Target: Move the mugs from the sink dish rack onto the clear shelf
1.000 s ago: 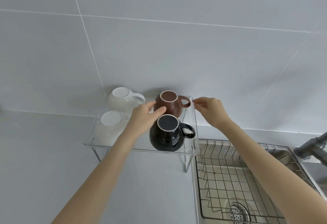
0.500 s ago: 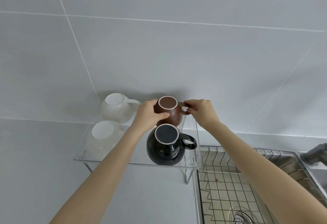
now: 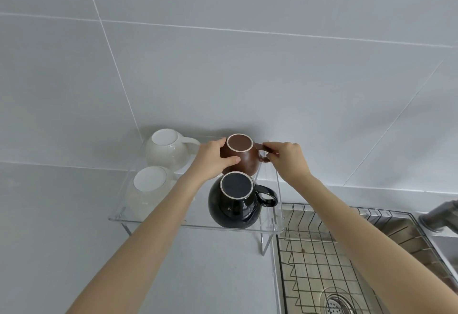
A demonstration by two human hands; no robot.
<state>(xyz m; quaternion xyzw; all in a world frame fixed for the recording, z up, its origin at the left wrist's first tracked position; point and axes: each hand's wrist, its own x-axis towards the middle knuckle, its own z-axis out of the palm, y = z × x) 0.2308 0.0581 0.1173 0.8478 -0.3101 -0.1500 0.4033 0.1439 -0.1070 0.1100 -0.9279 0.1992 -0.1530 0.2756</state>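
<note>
- Four mugs stand upside down on the clear shelf (image 3: pixel 158 222), which sits on a pale grey counter (image 3: pixel 49 239) against a grey tiled wall (image 3: pixel 223 65).
- At the shelf's far left, the rear white mug (image 3: pixel 168 152) has its handle pointing right, towards the brown one.
- Just in front of it, the near white mug (image 3: pixel 148 189) shows its flat white base upward; its handle is hidden from this angle.
- Next comes the left hand (image 3: pixel 213 162), reaching in over the middle of the shelf and curled around the left side of the brown mug (image 3: pixel 244 158), thumb across its near face and fingers (image 3: pixel 219 143) at the far side.
- That brown mug stands at the back right of the shelf, close to the wall, base up with a pale ring around it.
- Directly in front of it, the black mug (image 3: pixel 234 202) rests near the front edge, glossy, its handle sticking out to the right.
- Further right, the right hand (image 3: pixel 287 160) pinches the brown mug's handle between thumb and fingertips, closed tightly on it.
- Beside the shelf's right end lies the wire dish rack (image 3: pixel 322 251), set in the steel sink (image 3: pixel 396 229), with a round drain (image 3: pixel 334 303) showing through the bars.
- At the far right edge, part of a grey faucet (image 3: pixel 441 217) appears, blurred.
</note>
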